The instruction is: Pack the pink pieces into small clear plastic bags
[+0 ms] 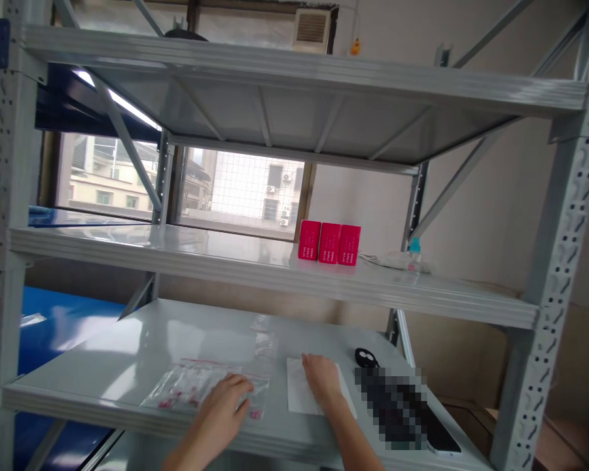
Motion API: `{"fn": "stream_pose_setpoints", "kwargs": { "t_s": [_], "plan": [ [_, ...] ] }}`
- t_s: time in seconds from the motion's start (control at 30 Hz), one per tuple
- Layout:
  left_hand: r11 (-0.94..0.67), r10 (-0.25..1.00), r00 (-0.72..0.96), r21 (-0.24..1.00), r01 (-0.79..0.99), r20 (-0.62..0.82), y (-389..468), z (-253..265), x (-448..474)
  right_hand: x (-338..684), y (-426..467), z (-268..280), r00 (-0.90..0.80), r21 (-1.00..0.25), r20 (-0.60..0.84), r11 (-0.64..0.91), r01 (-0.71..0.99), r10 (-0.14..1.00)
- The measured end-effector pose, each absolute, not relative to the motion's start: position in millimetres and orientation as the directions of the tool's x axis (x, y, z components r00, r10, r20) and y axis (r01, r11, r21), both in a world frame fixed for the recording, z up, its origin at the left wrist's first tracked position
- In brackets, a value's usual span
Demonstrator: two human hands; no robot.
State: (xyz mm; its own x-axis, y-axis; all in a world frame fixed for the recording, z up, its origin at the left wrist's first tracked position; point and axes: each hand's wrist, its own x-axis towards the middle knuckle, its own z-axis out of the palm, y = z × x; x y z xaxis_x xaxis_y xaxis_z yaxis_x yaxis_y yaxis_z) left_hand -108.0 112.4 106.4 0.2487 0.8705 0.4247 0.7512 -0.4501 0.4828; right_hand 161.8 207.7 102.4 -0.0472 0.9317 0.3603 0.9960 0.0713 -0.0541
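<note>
My left hand (226, 400) rests over clear plastic zip bags (184, 379) on the lower shelf, thumb and fingers apart. Small pink-red pieces (165, 403) show inside the bags. To its right, my right hand (321, 376) lies on a white sheet of paper (299, 392). Its fingers are curled inward, and whatever may be in them is hidden. Small clear bags (264, 345) lie flat between the hands, farther back.
Three red boxes (329, 243) stand on the middle shelf (216, 245), beside a bottle with a blue cap (414, 254). A black round object (366, 357) and a phone (439, 428) lie right of the paper. Metal uprights (567, 261) flank the shelves.
</note>
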Motion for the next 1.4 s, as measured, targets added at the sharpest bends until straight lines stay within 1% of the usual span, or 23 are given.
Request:
{"fn": "stream_pose_setpoints", "kwargs": {
  "t_s": [0.13, 0.23, 0.33, 0.47, 0.53, 0.6, 0.67, 0.7, 0.73, 0.8, 0.87, 0.9, 0.93, 0.97, 1.0, 1.03, 1.07, 1.1, 1.13, 1.17, 1.23, 1.33, 1.4],
  "plan": [
    [-0.501, 0.848, 0.349, 0.384, 0.776, 0.399, 88, 90, -84, 164, 210, 91, -0.107, 0.001, 0.349, 0.114, 0.994, 0.931],
    [-0.513, 0.848, 0.397, 0.355, 0.782, 0.352, 79, 86, -73, 167, 211, 85, -0.129, 0.016, 0.341, 0.131, 0.991, 0.931],
    [-0.533, 0.835, 0.429, 0.316, 0.785, 0.343, 75, 82, -70, 169, 211, 82, -0.148, 0.022, 0.354, 0.150, 0.988, 0.923],
    [-0.583, 0.776, 0.450, 0.229, 0.779, 0.442, 75, 71, -70, 168, 211, 82, -0.162, 0.032, 0.379, 0.162, 0.986, 0.911],
    [-0.610, 0.733, 0.435, 0.220, 0.761, 0.523, 76, 64, -72, 167, 211, 83, -0.162, 0.036, 0.387, 0.161, 0.986, 0.908],
    [-0.622, 0.707, 0.362, 0.289, 0.728, 0.608, 78, 61, -74, 166, 211, 83, -0.159, 0.037, 0.394, 0.158, 0.987, 0.905],
    [-0.600, 0.723, 0.210, 0.449, 0.662, 0.658, 79, 63, -75, 166, 211, 84, -0.152, 0.035, 0.399, 0.150, 0.988, 0.904],
    [-0.570, 0.750, 0.112, 0.552, 0.609, 0.651, 79, 65, -75, 166, 210, 84, -0.147, 0.034, 0.401, 0.146, 0.989, 0.904],
    [-0.526, 0.786, 0.011, 0.660, 0.537, 0.618, 79, 69, -75, 166, 210, 84, -0.140, 0.031, 0.403, 0.140, 0.990, 0.904],
    [-0.412, 0.861, -0.167, 0.851, 0.327, 0.481, 77, 77, -74, 166, 208, 87, -0.127, 0.022, 0.410, 0.130, 0.991, 0.903],
    [-0.301, 0.910, -0.281, 0.952, 0.054, 0.304, 74, 85, -73, 165, 205, 96, -0.113, 0.017, 0.422, 0.117, 0.993, 0.900],
    [-0.262, 0.924, -0.310, 0.961, -0.091, 0.222, 72, 88, -73, 164, 201, 102, -0.089, -0.010, 0.439, 0.104, 0.995, 0.894],
    [-0.235, 0.934, -0.322, 0.944, -0.230, 0.154, 71, 91, -72, 163, 196, 110, -0.052, -0.074, 0.461, 0.097, 0.993, 0.886],
    [-0.214, 0.942, -0.320, 0.911, -0.352, 0.098, 69, 93, -72, 161, 189, 118, -0.011, -0.180, 0.476, 0.109, 0.978, 0.879],
    [-0.197, 0.950, -0.309, 0.869, -0.453, 0.054, 67, 95, -72, 159, 180, 127, 0.020, -0.321, 0.472, 0.151, 0.935, 0.881],
    [-0.179, 0.956, -0.293, 0.828, -0.531, 0.018, 65, 97, -71, 156, 168, 135, 0.030, -0.480, 0.452, 0.215, 0.850, 0.891],
    [-0.157, 0.962, -0.273, 0.795, -0.586, -0.012, 64, 98, -71, 153, 154, 141, -0.020, -0.626, 0.407, 0.295, 0.722, 0.913],
    [-0.134, 0.966, -0.255, 0.773, -0.620, -0.037, 62, 99, -70, 150, 140, 145, -0.118, -0.734, 0.363, 0.361, 0.575, 0.924],
    [-0.114, 0.969, -0.241, 0.761, -0.639, -0.056, 61, 100, -69, 146, 125, 147, -0.222, -0.800, 0.331, 0.397, 0.450, 0.917],
    [-0.099, 0.971, -0.230, 0.757, -0.646, -0.070, 60, 100, -68, 142, 111, 147, -0.312, -0.837, 0.306, 0.410, 0.361, 0.899],
    [-0.079, 0.973, -0.216, 0.772, -0.631, -0.077, 57, 97, -67, 134, 88, 139, -0.363, -0.879, 0.287, 0.395, 0.269, 0.886],
    [-0.037, 0.982, -0.176, 0.832, -0.553, -0.073, 55, 83, -69, 127, 67, 116, -0.293, -0.926, 0.248, 0.315, 0.210, 0.923],
    [-0.053, 0.975, -0.217, 0.897, -0.439, -0.049, 53, 67, -73, 126, 62, 95, -0.251, -0.945, 0.213, 0.264, 0.194, 0.944]
  ]
}}
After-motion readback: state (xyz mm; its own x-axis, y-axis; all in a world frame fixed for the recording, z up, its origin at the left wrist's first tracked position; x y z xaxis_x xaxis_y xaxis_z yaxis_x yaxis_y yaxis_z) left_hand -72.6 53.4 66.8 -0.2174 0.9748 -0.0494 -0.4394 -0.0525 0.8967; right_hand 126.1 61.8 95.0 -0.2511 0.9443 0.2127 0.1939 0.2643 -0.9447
